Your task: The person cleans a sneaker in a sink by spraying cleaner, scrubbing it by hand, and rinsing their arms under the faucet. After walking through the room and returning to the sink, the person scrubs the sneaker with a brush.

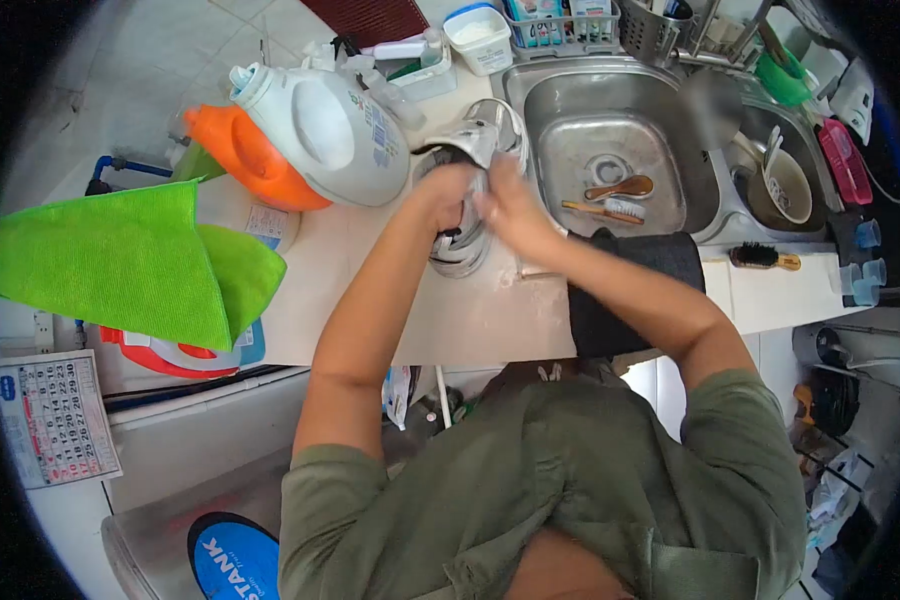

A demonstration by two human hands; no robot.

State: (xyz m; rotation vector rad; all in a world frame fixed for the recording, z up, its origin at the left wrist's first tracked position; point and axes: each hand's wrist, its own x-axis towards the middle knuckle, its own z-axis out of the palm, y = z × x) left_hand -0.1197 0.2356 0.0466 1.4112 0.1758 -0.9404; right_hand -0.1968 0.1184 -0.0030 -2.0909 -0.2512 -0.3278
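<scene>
Both hands meet over the counter just left of the sink, at a white-and-grey shoe-like item [475,140] with black parts. My left hand [448,198] is closed around its dark part. My right hand [515,212] is smeared by motion and lies against the same spot; its fingers do not show clearly. Something pale shows between the two hands, too blurred to name. Below them, a rounded grey-white end [458,258] rests on the counter; whether it belongs to the same item is unclear. A pale loop curves beside the sink's edge.
To the right is a steel sink [560,130] holding a wooden-handled brush [625,210] and a wooden spoon-shaped piece [620,188]. A black cloth [630,290] drapes over the counter edge. Left stand a large white jug [320,130], an orange bottle [240,155] and a green cloth [120,260].
</scene>
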